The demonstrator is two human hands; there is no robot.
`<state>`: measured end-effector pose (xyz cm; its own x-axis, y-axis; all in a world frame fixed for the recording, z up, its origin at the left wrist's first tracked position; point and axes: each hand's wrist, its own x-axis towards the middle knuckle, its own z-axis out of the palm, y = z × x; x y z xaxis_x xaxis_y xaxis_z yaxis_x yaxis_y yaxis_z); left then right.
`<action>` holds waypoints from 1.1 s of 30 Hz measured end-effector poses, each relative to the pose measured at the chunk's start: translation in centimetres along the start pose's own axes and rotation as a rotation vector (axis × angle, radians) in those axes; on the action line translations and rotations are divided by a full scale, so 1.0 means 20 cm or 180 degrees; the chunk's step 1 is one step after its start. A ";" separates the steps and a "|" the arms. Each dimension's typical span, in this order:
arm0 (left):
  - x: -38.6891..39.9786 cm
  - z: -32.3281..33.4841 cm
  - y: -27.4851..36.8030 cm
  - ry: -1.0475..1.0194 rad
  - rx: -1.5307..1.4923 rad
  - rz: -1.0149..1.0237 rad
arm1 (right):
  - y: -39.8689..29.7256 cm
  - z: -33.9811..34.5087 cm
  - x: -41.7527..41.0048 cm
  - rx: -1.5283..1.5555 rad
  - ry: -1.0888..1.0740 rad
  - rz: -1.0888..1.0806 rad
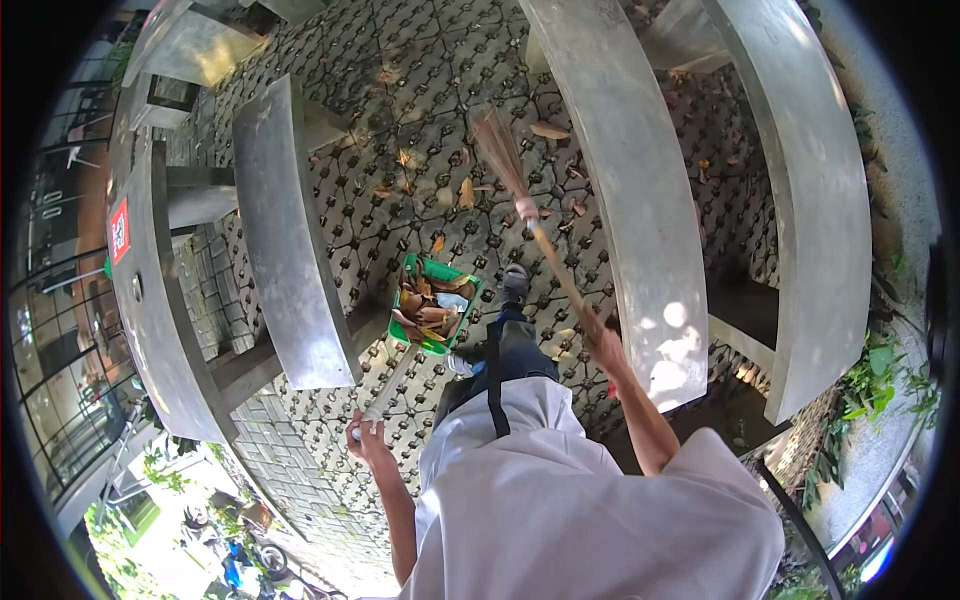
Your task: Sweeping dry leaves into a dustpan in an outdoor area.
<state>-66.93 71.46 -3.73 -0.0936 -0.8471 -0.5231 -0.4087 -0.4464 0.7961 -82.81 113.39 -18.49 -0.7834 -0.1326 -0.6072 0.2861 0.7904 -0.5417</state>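
Observation:
My left hand (365,439) is closed around the pale handle (390,386) of a green plastic dustpan (474,301). Dry brown and yellow leaves (431,315) and a pale blue scrap (451,301) fill the pan, which is low by my feet. My right hand (604,349) grips the wooden stick of a stick broom (553,259). Its bristles point away from me over the paving, to the right of and beyond the dustpan. Loose leaves lie around the bristles, among them a yellow-brown leaf (466,193) and a larger brown leaf (550,130).
Textured paving (360,247) runs between a concrete bench (281,225) at left and a long concrete slab (637,187) close at right. Another slab (817,187) stands farther right, beside green plants (874,375). A concrete table (150,300) is at far left.

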 end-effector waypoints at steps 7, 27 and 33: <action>0.00 0.02 0.05 -0.0125 0.0079 0.0069 | -0.29 -0.07 0.81 -0.0556 0.0494 0.0188; 0.41 -0.22 -0.09 -0.0686 0.0158 0.0004 | -0.28 0.42 -0.56 0.0396 0.0227 0.0602; 0.42 -0.28 -0.12 -0.0958 -0.0130 0.0609 | -0.04 0.51 -0.05 0.0594 0.0736 0.1131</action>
<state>-61.63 63.85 -8.37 -0.4306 -0.7963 -0.4248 -0.3217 -0.3043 0.8966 -76.68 106.80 -23.29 -0.7153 0.2807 -0.6400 0.6369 0.6388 -0.4316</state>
